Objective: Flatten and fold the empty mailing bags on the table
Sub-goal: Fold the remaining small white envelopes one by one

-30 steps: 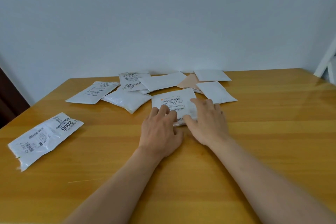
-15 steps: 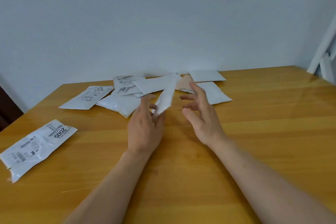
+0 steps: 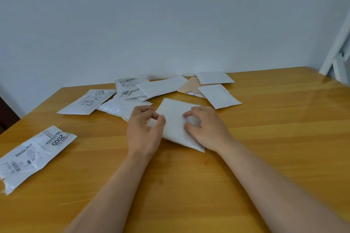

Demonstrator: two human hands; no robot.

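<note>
Tabletop [image 3: 265, 157]: I log varnished wood, glossy, reflecting light. White bag [image 3: 176, 125] under my hands: matt, finely pebbled, probably bubble-lined plastic. Labelled bag [image 3: 36, 155]: crinkled shiny plastic film. Peach envelope [image 3: 191, 86]: smooth, matt.

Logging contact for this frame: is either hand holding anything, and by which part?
Both hold the white mailing bag lying on the table: left hand at its left edge, right hand on its right side.

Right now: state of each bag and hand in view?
white bag: plain side up, flat on table, under both hands
left hand: fingers curled, pinching bag's left edge
right hand: fingers curled on bag
2005 bag: crumpled, unfolded, label up
far pile: loose, overlapping
</note>
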